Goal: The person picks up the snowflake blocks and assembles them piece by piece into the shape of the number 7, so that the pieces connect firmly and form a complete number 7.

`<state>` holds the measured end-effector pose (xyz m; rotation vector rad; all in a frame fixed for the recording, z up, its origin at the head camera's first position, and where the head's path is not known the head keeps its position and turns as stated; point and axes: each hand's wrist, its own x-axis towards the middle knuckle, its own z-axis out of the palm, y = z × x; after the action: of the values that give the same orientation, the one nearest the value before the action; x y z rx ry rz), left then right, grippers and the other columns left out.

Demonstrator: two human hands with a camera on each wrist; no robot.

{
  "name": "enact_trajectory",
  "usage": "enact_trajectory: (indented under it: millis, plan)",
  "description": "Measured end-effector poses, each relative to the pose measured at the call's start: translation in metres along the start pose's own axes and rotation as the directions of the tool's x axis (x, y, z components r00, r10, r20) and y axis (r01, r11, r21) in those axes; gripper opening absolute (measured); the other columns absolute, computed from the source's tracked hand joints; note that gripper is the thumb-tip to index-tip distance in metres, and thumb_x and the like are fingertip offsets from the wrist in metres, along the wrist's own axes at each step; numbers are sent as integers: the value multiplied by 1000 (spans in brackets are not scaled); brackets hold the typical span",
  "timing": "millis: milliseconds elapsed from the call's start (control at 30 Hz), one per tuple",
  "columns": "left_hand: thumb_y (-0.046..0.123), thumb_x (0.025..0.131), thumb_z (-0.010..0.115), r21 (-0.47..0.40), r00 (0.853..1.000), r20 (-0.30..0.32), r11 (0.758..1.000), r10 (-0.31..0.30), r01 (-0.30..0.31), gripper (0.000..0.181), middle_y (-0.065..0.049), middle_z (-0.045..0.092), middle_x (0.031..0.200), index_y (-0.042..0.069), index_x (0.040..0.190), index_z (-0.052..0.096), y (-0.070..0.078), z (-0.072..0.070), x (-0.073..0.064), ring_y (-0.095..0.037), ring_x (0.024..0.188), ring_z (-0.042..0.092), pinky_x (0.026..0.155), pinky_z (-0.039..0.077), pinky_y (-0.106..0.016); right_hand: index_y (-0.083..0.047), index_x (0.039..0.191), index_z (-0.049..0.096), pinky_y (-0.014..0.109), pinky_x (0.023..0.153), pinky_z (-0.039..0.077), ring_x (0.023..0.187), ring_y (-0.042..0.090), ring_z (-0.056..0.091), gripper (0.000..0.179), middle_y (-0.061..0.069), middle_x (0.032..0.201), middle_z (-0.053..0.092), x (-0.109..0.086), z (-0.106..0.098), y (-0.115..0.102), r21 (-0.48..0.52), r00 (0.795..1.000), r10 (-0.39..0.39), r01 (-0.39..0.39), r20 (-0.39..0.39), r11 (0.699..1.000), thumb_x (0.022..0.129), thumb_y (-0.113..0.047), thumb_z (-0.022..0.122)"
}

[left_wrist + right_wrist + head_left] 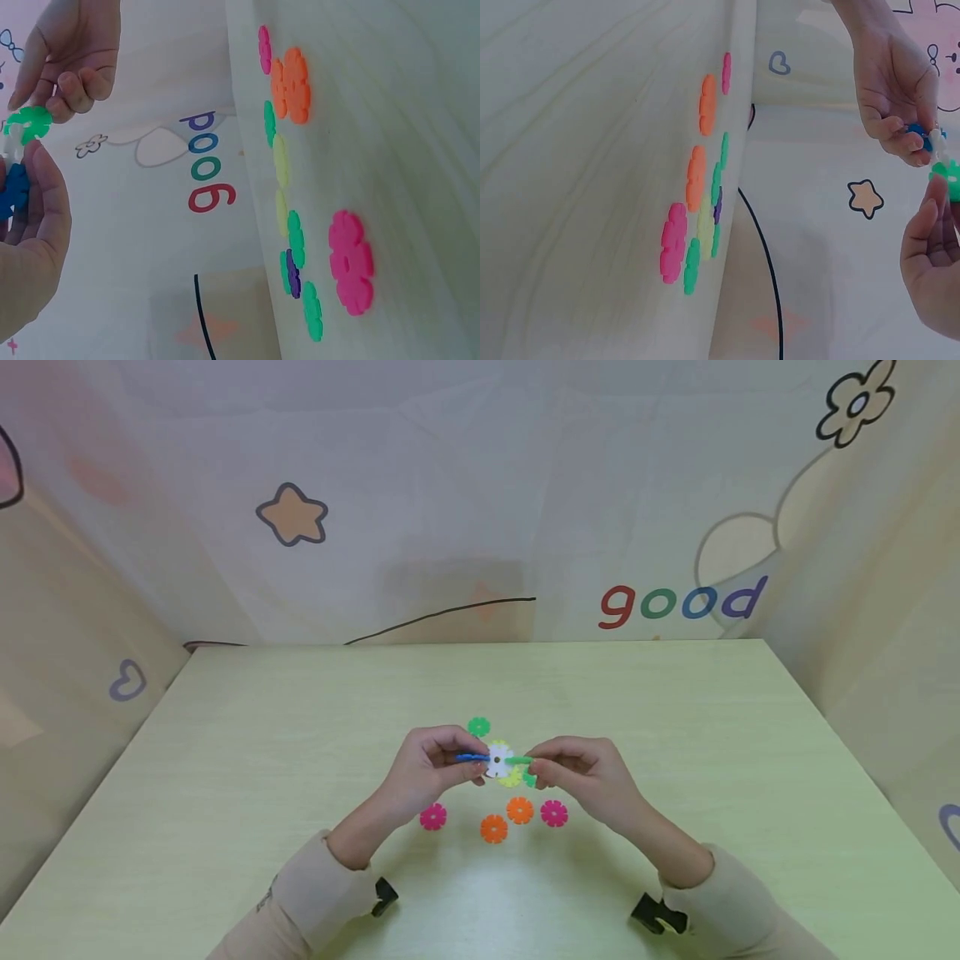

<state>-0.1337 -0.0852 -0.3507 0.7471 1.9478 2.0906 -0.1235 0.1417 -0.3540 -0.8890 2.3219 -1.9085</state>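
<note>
Above the table, my left hand pinches a blue notched flower-shaped disc between thumb and fingers. A white notched disc stands at the blue disc's right edge, facing the head camera. From the other side my right hand pinches a green notched disc, seen edge-on, whose rim meets the white one. In the left wrist view the green disc overlaps the white piece above the blue disc. Whether the green and white slots are fully interlocked cannot be told.
Loose notched discs lie flat on the pale table: pink, another pink, two orange, yellow, several green and a purple disc. A printed curtain hangs behind the table.
</note>
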Motion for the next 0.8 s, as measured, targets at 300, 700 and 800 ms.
enact_trajectory:
  millis: [300, 700, 800]
  plan:
    - [-6, 84, 59, -33, 992, 44, 992, -117, 118, 31, -18, 61, 95, -12, 115, 53, 2, 3, -1, -23, 74, 65, 72, 53, -34, 9, 95, 66, 29, 63, 54, 68, 21, 65, 15, 8, 81, 68, 0, 2, 1, 1, 999, -46, 46, -22, 999, 81, 4, 64]
    - [7, 88, 59, -32, 993, 72, 995, -96, 99, 25, -16, 64, 84, -11, 104, 58, 2, 7, -3, -21, 71, 65, 72, 53, -37, 6, 96, 66, 27, 68, 53, 75, 14, 65, 20, 14, 89, 67, 0, 4, 3, -126, 990, -143, 141, -8, 982, 77, 6, 67]
    - [4, 87, 59, -48, 996, 50, 996, -72, 75, 21, -16, 63, 83, -13, 100, 59, 1, 8, -3, -20, 70, 65, 70, 54, -37, 5, 96, 66, 27, 66, 53, 72, 13, 64, 19, 13, 88, 67, 0, 2, 2, -144, 992, -127, 125, -8, 982, 77, 6, 68]
